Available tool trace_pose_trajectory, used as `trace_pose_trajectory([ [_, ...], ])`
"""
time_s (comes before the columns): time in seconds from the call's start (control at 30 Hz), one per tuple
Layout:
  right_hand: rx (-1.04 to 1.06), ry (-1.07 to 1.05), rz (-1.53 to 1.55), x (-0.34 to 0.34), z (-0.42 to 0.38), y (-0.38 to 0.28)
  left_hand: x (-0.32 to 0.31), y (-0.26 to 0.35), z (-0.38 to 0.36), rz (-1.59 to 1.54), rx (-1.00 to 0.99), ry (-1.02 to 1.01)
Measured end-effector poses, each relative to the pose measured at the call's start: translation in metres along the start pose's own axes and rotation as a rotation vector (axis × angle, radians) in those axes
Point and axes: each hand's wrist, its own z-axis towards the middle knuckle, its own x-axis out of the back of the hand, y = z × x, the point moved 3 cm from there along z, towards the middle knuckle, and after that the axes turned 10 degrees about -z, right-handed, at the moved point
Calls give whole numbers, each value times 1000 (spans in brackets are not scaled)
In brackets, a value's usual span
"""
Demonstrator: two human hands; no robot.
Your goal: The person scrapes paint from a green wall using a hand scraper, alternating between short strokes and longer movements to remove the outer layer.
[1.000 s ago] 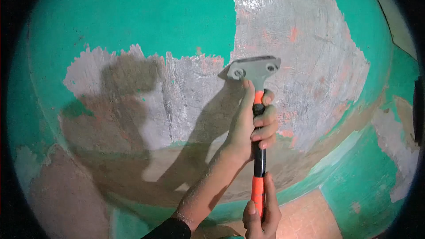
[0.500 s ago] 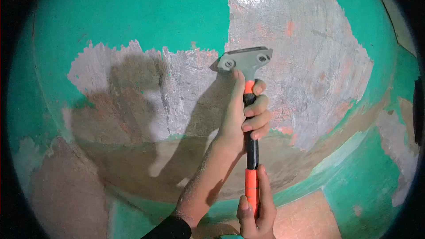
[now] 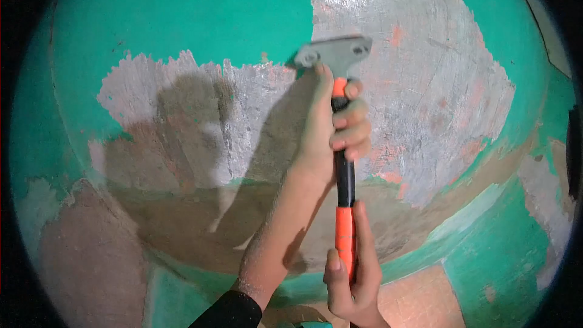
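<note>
A long-handled paint scraper (image 3: 344,170) with a grey head and a black and orange handle stands nearly upright against the wall. My left hand (image 3: 331,118) is wrapped round the handle just below the head, its thumb pressed against the head's underside. Lower down, my right hand (image 3: 354,285) grips the orange end of the handle. The blade lies at the border between green paint (image 3: 200,12) and a bare grey patch (image 3: 413,85) on the wall. Fine pale dust covers my left forearm.
Another scraped area (image 3: 182,103) spreads to the left, partly under the shadow of my hands and head. A brown band and ledge (image 3: 182,225) run along the wall's lower part. Below on the right is an orange-tan tiled surface (image 3: 425,297).
Both hands and the scraper have moved up the wall, the head now higher along the paint's edge. My grip on the handle looks the same.
</note>
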Motion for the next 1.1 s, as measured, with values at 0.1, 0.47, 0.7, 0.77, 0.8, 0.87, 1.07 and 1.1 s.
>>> trace_pose_trajectory([
  [0.1, -4, 32, -49, 0, -8, 7, 11, -10, -6, -51, 34, -30],
  [0.47, -70, -13, -70, 14, -14, 35, 19, -17, -12, 91, -29, 98],
  [0.7, -205, -145, 301, 13, -11, 48, 15, 2, 1, 445, -197, 277],
  [0.77, -279, -212, 507, 11, -4, 46, 12, 2, 0, 480, -195, 301],
  [0.8, -269, -250, 584, 10, 2, 44, 9, 4, 2, 463, -196, 303],
  [0.87, -217, -296, 705, 8, 4, 41, 1, 8, 6, 429, -201, 303],
  [1.07, -238, -220, 682, 1, -3, 25, -3, 4, 0, 408, -148, 345],
  [1.1, -234, -180, 628, -2, 2, 19, -8, 8, 3, 439, -187, 331],
])
